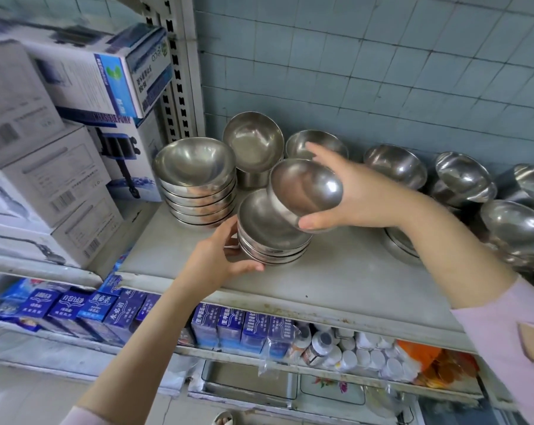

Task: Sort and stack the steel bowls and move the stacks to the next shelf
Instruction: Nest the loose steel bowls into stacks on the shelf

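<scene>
Bowls of steel are crowding a grey shelf [336,280] against a blue tiled wall [382,72]. The right hand [356,194] is gripping a single bowl [305,190] by its rim, thumb under the lower edge and fingers curled over the far side, and is holding it tilted on its side with the opening facing left. Just below and to the left of that hand, a short stack [270,233] of nested bowls is sitting on the shelf; the tilted bowl's lower edge is hanging right at the top bowl of this stack, though whether the two are touching is unclear. The left hand [219,259] is cupping the left side of the short stack, thumb lying along its base and fingers pressing against its wall.

Beyond the left hand, a taller stack [199,191] of wider bowls is standing near the shelf's upright post [179,72]. Behind the right hand's fingertips, a tilted bowl [253,142] is leaning on another, and one more bowl [316,142] is partly hidden by the fingers. To the right of the right forearm, loose bowls [462,179] are lying jumbled, some upright and some tipped over.

Left of the post, white boxes [60,179] are piled on the neighbouring shelf. Below both hands, blue cartons [235,329] and white bottles [366,354] are filling the lower shelf.
</scene>
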